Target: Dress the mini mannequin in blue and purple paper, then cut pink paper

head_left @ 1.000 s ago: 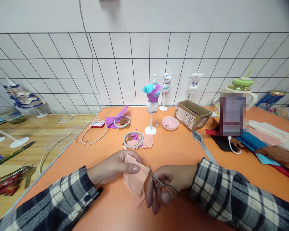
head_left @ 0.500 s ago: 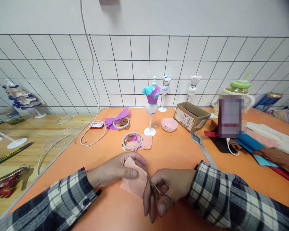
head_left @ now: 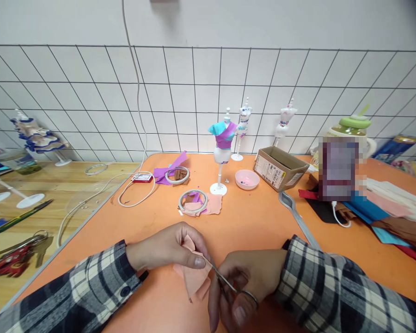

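My left hand (head_left: 175,247) pinches a piece of peach crepe paper (head_left: 197,277) between thumb and fingers, low over the orange table. The paper is folded and its lower corners hang loose. My right hand (head_left: 244,282) has its fingers in the handle loops of small metal scissors (head_left: 227,283). Their blades point up and left and meet the paper's right edge beside my left thumb; the tips are partly hidden. Just beyond my hands lies a roll of tape (head_left: 193,202) with peach and purple scraps in and around it. Behind it stands a mini dress form (head_left: 223,143) wrapped in turquoise and purple paper.
A pink bowl (head_left: 247,179) and an open cardboard box (head_left: 280,167) stand at the back. Farther left is another tape roll (head_left: 177,175) on purple paper. A phone (head_left: 339,166), a lidded jar (head_left: 353,127) and layered coloured papers (head_left: 384,217) occupy the right. Keys (head_left: 24,252) lie left.
The peach paper has folded and turned, its lower part now hanging as pointed flaps. My right hand and the scissors have shifted slightly right and down in view. The whole view has shifted slightly.
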Motion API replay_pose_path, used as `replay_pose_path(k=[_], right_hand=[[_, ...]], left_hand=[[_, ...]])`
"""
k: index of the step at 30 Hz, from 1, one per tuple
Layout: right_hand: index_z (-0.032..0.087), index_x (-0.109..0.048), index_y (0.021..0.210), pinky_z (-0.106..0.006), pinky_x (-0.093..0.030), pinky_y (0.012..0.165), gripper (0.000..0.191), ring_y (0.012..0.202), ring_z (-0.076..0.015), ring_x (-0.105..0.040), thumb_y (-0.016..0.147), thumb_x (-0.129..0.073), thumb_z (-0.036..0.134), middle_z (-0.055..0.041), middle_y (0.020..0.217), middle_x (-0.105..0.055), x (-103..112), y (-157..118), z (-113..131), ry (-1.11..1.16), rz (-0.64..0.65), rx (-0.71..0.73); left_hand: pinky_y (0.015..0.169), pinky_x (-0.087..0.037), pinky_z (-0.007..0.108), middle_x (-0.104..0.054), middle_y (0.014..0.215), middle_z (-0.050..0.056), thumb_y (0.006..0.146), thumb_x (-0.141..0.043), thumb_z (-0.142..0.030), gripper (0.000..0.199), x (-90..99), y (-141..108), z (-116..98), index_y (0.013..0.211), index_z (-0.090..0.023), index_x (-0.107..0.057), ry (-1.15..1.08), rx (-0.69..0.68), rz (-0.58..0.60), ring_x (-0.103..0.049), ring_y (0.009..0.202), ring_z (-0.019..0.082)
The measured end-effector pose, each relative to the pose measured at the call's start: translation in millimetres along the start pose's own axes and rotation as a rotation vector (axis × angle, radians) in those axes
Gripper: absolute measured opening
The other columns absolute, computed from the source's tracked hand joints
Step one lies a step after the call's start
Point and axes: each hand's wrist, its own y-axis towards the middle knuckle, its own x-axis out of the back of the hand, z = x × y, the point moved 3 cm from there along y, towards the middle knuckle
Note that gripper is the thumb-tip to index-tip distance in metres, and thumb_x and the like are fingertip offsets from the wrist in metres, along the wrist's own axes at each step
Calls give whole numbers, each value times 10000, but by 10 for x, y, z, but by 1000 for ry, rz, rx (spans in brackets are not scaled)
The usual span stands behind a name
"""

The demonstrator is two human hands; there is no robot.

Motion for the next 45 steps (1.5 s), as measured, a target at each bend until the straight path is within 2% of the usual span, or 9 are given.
replay_pose_path(k=[4, 8, 12, 18, 22, 29, 34, 40, 45], right_hand=[[92, -675, 984, -172, -450, 593, 586, 654, -87, -577, 671, -780, 576, -34, 776, -643, -11, 29, -27, 49, -54, -17], [101, -654, 955, -201, -477, 644, 613, 686, -97, -588, 624, -796, 597, -45, 823, -652, -26, 54, -14, 82, -80, 14], [106, -645, 1017, -225, -479, 695, 592, 719, -106, -599, 676, -780, 571, -52, 842, -661, -16, 50, -26, 46, -45, 45], [84, -655, 994, -213, -466, 646, 607, 678, -99, -584, 674, -775, 586, -39, 795, -632, 15, 35, -45, 26, -45, 11], [91, -641, 1029, -213, -470, 633, 645, 707, -109, -596, 672, -761, 614, -57, 852, -650, 1, 30, -21, 62, -22, 34], [102, -610, 829, -195, -473, 601, 451, 611, -96, -609, 730, -769, 512, -11, 680, -636, 21, -5, -57, 112, -123, 42], [92, -639, 899, -186, -457, 589, 482, 596, -89, -592, 783, -704, 555, -20, 672, -644, 35, -7, -52, 69, -112, 32], [89, -642, 1020, -214, -473, 612, 604, 679, -107, -578, 751, -691, 628, -42, 798, -629, 51, -9, -19, 17, -73, 69], [91, -629, 904, -194, -474, 564, 520, 606, -96, -581, 765, -703, 587, -21, 701, -616, 94, -12, -59, 40, -124, 125]], left_hand=[[540, -432, 203, -734, 708, 23, 637, -858, -424, 357, -4, -1, -3, 885, -183, -772, -71, -62, -31, -602, 552, 115], [570, -437, 203, -703, 694, 28, 650, -853, -395, 262, -21, 23, -64, 731, -159, -773, -25, -153, -101, -590, 585, 111], [561, -425, 195, -668, 665, 22, 658, -847, -394, 263, -36, 40, -90, 728, -150, -778, 17, -141, -97, -551, 574, 98], [571, -419, 183, -626, 660, 6, 650, -853, -392, 286, -37, 38, -93, 714, -128, -764, 79, -153, -96, -532, 589, 86], [570, -413, 176, -621, 655, 4, 662, -844, -398, 293, -47, 54, -76, 713, -124, -753, 81, -157, -101, -527, 590, 82], [526, -388, 169, -623, 627, -1, 667, -837, -383, 284, 44, 57, -86, 697, -119, -737, 125, -117, -91, -502, 550, 76], [559, -410, 184, -635, 617, 1, 663, -837, -384, 279, 82, 50, -129, 695, -121, -748, 186, -114, -116, -526, 568, 90], [581, -427, 190, -666, 650, 13, 667, -834, -408, 297, -25, 84, -54, 716, -128, -747, 103, -123, -103, -550, 587, 98], [599, -440, 201, -680, 679, 18, 677, -833, -402, 300, 47, 82, -41, 719, -129, -718, 59, -157, -176, -583, 619, 116]])
